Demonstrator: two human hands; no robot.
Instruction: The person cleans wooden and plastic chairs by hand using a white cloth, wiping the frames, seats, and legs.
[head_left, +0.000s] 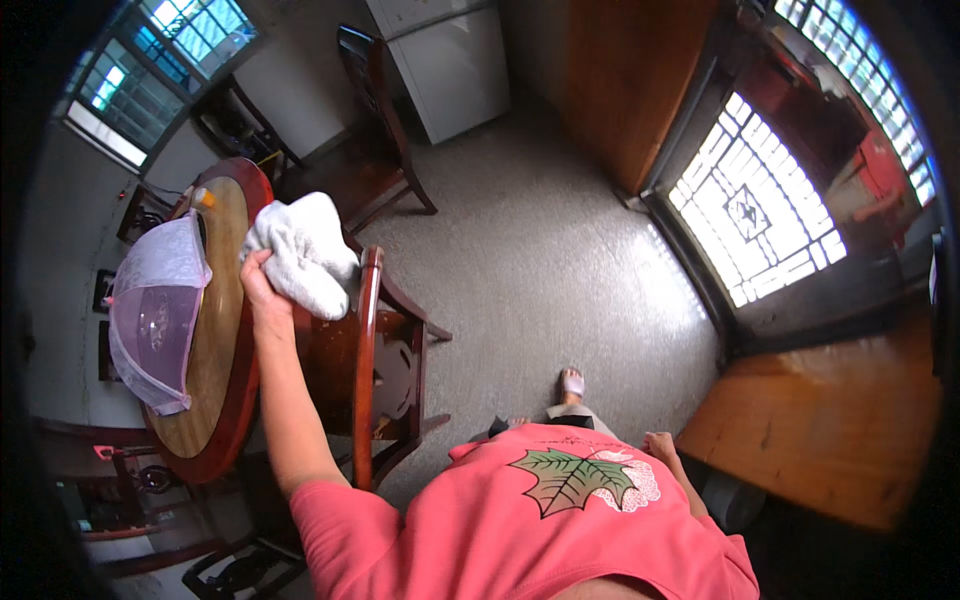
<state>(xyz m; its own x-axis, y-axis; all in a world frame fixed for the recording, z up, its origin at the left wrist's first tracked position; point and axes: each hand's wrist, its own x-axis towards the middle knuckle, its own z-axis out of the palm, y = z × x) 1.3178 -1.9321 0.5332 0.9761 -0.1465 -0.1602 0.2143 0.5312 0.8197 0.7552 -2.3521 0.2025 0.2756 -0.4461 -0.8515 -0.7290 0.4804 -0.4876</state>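
Observation:
A crumpled white towel (306, 251) is bunched in my left hand (266, 289), raised at the end of my outstretched arm. It hangs between an oval wooden table (217, 420) and a dark wooden chair (367, 360), whose seat lies partly behind it. On the tabletop stands a pink and white mesh food cover (154, 300); what it shelters is unclear. Down by my right side is my right hand (660, 444), its fingers seeming curled. It is too small to see whether anything is in it.
Another wooden chair (375, 150) stands beyond the table, near a white refrigerator (454, 75). An orange-capped container (203, 198) sits at the table's far end. To the right are open wooden door leaves (817, 420) beside a doorway with a bright grille (757, 202). Grey floor (525, 262) lies ahead.

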